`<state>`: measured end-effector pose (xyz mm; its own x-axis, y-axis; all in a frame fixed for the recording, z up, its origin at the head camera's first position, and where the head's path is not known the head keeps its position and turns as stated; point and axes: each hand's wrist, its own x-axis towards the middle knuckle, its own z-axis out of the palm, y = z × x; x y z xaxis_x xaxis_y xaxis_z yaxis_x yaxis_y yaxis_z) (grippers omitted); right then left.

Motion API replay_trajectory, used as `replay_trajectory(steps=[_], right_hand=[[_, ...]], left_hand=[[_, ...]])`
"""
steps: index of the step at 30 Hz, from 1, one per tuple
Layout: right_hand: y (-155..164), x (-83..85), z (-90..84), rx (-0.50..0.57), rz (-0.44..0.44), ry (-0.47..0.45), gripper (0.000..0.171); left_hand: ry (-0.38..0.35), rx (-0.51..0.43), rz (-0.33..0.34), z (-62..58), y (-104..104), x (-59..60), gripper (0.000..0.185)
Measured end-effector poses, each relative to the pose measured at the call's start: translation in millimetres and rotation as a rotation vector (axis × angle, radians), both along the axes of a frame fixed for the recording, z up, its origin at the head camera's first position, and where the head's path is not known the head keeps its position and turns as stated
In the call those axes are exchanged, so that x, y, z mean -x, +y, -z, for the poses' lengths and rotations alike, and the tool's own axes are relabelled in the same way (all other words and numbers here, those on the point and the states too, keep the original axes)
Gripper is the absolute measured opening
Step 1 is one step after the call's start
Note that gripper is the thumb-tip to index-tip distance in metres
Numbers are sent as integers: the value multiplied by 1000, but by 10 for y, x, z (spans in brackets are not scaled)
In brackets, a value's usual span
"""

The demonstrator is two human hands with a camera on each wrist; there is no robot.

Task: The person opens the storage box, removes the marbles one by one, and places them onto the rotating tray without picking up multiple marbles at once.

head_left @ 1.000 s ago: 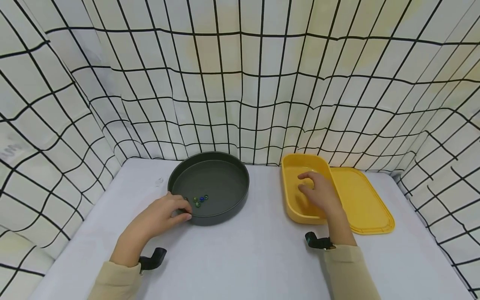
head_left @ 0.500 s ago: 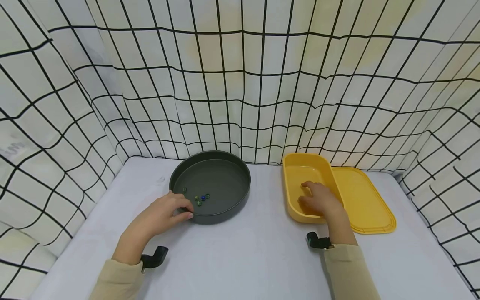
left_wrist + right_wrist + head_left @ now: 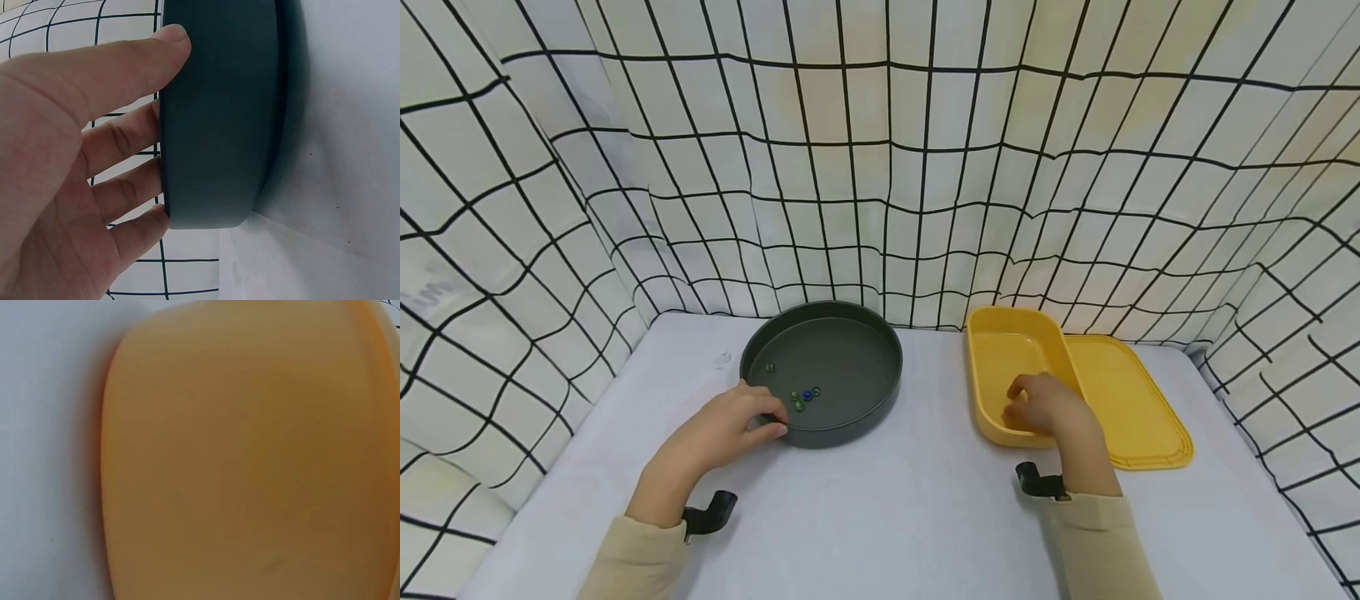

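Since half a second ago, your right hand has drawn a little lower in the frame inside the yellow container, right of centre, and the lone marble has rolled slightly upward within the dark pan. Four more marbles, one blue and the others greenish, sit clustered at the pan's lower left. Your left hand pinches the pan's rim at left of centre; the left wrist view adds what the head view hides, your thumb pressed flat on the outer wall with the other fingers hooked behind the edge. Your right fingers are bent, yet you can't tell whether they hold anything: the right wrist view shows mostly the container's smooth, rounded plastic wall. The pan is round, matte and shallow; the yellow lid, ridged along its edge, lies on the white cloth at right.
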<state>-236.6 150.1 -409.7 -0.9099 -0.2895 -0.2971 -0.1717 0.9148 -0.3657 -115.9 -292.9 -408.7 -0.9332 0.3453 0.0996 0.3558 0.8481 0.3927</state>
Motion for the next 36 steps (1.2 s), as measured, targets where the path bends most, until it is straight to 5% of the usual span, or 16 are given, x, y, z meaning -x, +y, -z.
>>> replay_trajectory(steps=[9,16,27,36], right_hand=[[13,-22,39,54,10,-81,15],[-4,19,102,131,-63,-137,7],[-96,52,101,196,-229,-102,14],[-119,70,124,178,-238,-81,19]], left_hand=[[6,-1,5,-8,3,2,10],[4,5,2,-11,6,1,9],[-1,4,-3,-16,5,1,11],[4,3,5,-14,6,7,10]])
